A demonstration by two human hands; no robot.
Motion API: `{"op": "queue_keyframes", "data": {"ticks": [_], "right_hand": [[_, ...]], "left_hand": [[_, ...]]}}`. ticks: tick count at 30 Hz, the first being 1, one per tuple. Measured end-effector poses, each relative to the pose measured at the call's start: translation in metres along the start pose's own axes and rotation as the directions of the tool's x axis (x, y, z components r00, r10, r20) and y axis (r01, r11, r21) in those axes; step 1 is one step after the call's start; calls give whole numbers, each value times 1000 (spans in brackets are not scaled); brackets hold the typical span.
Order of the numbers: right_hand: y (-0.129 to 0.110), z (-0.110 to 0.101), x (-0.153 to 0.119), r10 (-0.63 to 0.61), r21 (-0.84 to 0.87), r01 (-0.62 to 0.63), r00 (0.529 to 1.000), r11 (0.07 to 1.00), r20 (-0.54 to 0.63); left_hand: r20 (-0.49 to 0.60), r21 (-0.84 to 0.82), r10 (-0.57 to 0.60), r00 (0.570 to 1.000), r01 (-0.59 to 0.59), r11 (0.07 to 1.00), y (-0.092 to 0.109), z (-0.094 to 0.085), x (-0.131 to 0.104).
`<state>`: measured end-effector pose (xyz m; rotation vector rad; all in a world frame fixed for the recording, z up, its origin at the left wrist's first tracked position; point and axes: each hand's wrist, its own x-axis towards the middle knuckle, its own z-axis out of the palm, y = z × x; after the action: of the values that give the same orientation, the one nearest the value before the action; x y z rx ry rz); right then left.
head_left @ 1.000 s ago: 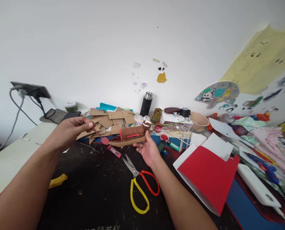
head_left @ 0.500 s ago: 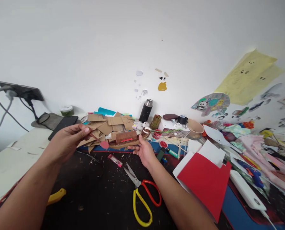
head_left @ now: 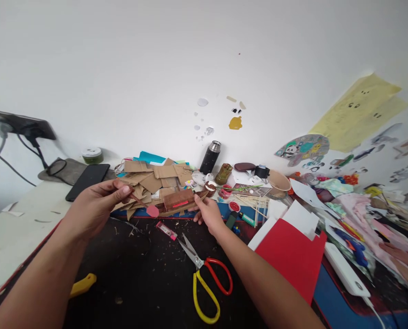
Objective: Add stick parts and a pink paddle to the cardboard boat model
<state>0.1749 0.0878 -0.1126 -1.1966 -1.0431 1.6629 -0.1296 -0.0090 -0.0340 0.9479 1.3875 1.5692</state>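
Observation:
My left hand (head_left: 99, 201) pinches a thin brown stick that slants down to a flat pink-red piece (head_left: 152, 210) at its far end. My right hand (head_left: 209, 212) grips the right end of a brown cardboard model (head_left: 178, 200), thumb on top and fingers underneath. The model has a reddish-brown block with a bright red strip on its front. The pink-red piece hangs just left of the model. Behind both lies a pile of cut cardboard pieces (head_left: 152, 183).
Scissors (head_left: 198, 262) lie open on the dark mat (head_left: 138, 283), near a small pink-ended case (head_left: 166, 230). A yellow-handled tool (head_left: 83, 285) is by my left forearm. Red paper (head_left: 289, 256), a black flask (head_left: 210, 157) and a phone (head_left: 87, 182) surround the work area.
The view has shifted slightly. My right hand has turned a little, its thumb now lying over the model's right end. The pink-red piece shows its flat face more fully.

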Motion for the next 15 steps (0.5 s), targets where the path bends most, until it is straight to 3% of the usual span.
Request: {"op": "queue_keyframes", "data": {"ticks": [9, 15], "right_hand": [[-10, -9, -21, 34, -72, -38, 998, 997, -55], [-7, -9, -54, -50, -143, 44, 998, 989, -34]], "left_hand": [[-98, -104, 11, 995, -21, 994, 1, 0, 2], [-171, -193, 19, 985, -52, 980, -2, 2, 5]]}}
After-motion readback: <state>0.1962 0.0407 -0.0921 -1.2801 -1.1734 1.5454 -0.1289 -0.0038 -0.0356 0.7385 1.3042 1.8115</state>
